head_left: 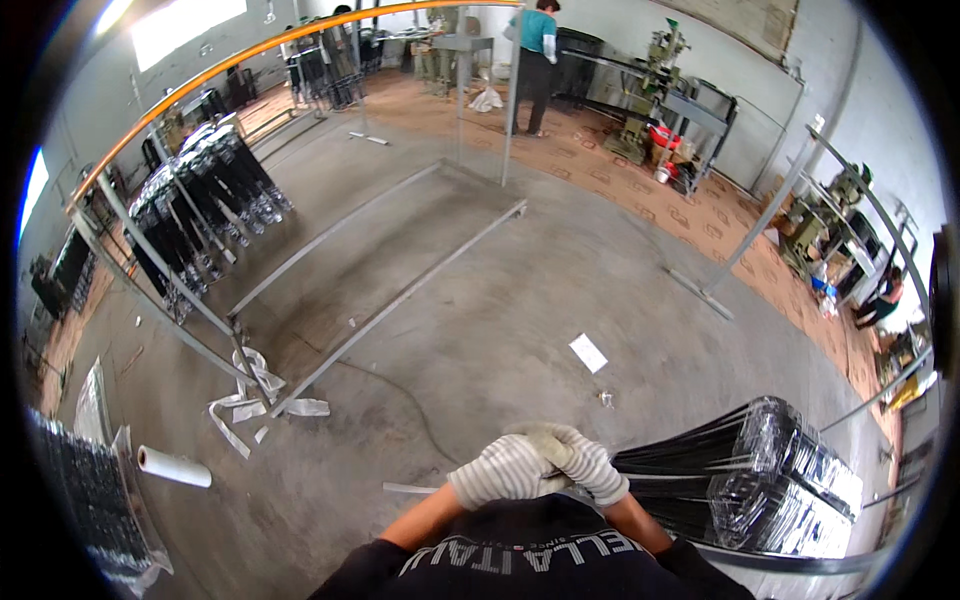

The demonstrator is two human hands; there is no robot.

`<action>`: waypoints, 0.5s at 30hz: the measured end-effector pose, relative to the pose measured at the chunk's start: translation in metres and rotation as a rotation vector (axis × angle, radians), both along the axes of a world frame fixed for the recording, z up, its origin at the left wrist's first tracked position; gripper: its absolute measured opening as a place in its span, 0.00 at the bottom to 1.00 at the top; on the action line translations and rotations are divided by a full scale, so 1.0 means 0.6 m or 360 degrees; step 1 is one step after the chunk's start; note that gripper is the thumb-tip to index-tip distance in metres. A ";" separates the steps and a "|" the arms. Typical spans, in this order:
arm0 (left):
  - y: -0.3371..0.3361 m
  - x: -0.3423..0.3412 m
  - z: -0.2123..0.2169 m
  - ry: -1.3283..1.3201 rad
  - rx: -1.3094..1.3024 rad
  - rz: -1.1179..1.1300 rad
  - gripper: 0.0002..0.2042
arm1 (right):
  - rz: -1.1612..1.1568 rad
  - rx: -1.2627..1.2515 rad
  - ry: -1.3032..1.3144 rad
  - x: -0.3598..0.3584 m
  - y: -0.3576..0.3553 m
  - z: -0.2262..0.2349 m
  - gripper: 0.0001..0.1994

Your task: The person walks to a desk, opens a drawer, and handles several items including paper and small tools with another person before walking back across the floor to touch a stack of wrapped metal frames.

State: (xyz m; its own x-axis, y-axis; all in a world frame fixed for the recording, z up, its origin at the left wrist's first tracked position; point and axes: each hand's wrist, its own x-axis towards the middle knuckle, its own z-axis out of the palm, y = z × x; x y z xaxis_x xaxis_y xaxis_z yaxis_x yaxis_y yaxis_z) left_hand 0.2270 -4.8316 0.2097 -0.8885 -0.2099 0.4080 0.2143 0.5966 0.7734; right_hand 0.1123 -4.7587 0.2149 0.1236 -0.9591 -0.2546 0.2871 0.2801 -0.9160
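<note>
Large metal rack (300, 180) with orange top rail, well ahead of the fingers: its left end hangs full of black bundles (195, 195); the rest of the rail is bare. Judgement: hanging is partly done, much rail unfilled

Wrapped stack of black rods (760, 470), just right of the fingers, lying on a low frame. Judgement: this stock is not yet hung

Left hand (505, 470) and right hand (580, 460), both in striped work gloves, are pressed together at chest level. Fingers curled narrow around something thin and dark running toward the stack; cannot tell exactly what it is, or how firm the grip

White roll (174, 466) on the floor, well left of the fingers. Torn white strips (250, 400) beyond it. White paper scrap (588, 352) ahead of the fingers
</note>
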 end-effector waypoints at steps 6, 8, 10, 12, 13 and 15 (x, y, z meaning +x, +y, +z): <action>-0.032 0.103 -0.035 -0.0292 -0.0206 0.0637 0.08 | 0.0632 -0.0062 0.0169 0.064 -0.133 -0.043 0.22; -0.048 0.116 0.013 -0.0138 -0.0044 0.0800 0.07 | 0.0802 -0.0087 0.0197 0.084 -0.176 -0.061 0.20; -0.078 0.128 0.000 0.0055 0.0003 0.0976 0.07 | 0.0922 -0.0099 0.0471 0.115 -0.221 -0.044 0.19; -0.106 0.153 -0.008 -0.0229 -0.0037 0.1017 0.05 | 0.0995 -0.0018 0.0368 0.136 -0.272 -0.055 0.17; -0.125 0.160 -0.010 -0.0365 -0.0060 0.1015 0.05 | 0.1009 0.0068 0.0132 0.143 -0.296 -0.081 0.16; -0.182 0.165 -0.009 -0.0337 -0.0292 0.1026 0.07 | 0.1112 0.0109 -0.0193 0.162 -0.358 -0.087 0.13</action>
State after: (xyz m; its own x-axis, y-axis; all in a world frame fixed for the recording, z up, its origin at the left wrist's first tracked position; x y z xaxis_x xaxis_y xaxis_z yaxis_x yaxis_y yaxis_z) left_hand 0.3257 -4.9406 0.2041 -0.6745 -0.6656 0.3194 -0.3699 0.6791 0.6341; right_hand 0.2098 -4.9737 0.1630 0.7349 -0.6277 -0.2567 0.1185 0.4915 -0.8628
